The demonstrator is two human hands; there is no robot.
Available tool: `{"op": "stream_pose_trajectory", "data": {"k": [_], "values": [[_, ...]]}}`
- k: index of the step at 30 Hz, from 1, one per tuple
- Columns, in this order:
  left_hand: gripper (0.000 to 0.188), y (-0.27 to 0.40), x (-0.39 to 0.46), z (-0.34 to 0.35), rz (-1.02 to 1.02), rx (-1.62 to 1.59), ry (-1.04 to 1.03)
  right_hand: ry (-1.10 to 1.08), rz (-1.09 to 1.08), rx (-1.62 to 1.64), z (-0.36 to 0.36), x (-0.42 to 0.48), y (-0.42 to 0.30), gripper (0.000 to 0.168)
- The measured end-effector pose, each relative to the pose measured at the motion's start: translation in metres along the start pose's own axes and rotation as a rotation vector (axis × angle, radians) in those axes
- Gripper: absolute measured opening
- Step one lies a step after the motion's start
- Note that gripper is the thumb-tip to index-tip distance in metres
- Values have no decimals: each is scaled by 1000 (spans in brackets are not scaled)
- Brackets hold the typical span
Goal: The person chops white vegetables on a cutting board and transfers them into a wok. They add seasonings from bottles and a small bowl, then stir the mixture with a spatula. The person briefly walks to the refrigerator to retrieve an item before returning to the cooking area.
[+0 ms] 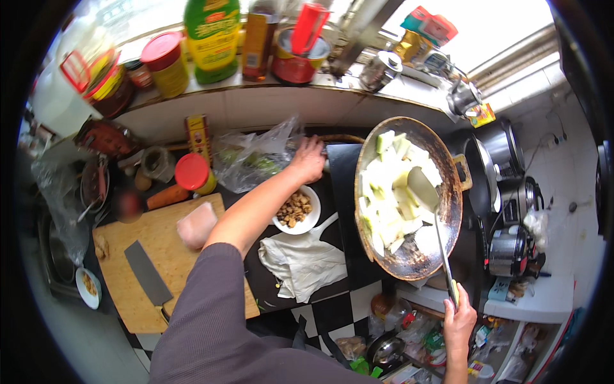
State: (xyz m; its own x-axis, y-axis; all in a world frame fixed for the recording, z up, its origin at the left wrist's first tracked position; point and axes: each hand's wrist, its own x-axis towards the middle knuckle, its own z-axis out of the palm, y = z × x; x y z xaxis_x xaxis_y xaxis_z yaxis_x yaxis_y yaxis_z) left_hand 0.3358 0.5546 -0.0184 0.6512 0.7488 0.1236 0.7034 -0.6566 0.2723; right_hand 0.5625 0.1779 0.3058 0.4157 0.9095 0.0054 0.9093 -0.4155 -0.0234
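A large wok (455, 211) holds pale green-white chunks of cut vegetable (398, 187). My right hand (459, 317) grips the handle of a metal ladle (424, 188), whose bowl rests among the chunks. My left hand (309, 159) reaches to the back of the counter, beside a clear plastic bag (254, 158) with something green inside. Whether its fingers hold anything is hidden. Below that hand stands a white bowl (314, 211) of brown chunks. A crumpled white cloth (304, 269) lies in front of the bowl.
At left a cleaver (147, 272) and a pale pink block (196, 224) lie on a wooden cutting board (117, 293). A red-lidded jar (193, 173) and a carrot (168, 197) are behind it. Bottles line the windowsill (230, 93); pots (507, 249) stand at right.
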Motion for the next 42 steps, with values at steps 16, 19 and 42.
{"op": "stream_pose_trajectory", "data": {"k": [16, 19, 42], "values": [[56, -9, 19, -1, 153, 142, 51, 31, -223, -263, -24, 4, 18, 63], [52, -9, 18, -8, 245, 189, 63, 22, -200, -235, -47, -20, 20, 64], [20, -33, 0, -52, -492, -875, 401, -105, 345, 788, -6, -50, 39, 42]]}}
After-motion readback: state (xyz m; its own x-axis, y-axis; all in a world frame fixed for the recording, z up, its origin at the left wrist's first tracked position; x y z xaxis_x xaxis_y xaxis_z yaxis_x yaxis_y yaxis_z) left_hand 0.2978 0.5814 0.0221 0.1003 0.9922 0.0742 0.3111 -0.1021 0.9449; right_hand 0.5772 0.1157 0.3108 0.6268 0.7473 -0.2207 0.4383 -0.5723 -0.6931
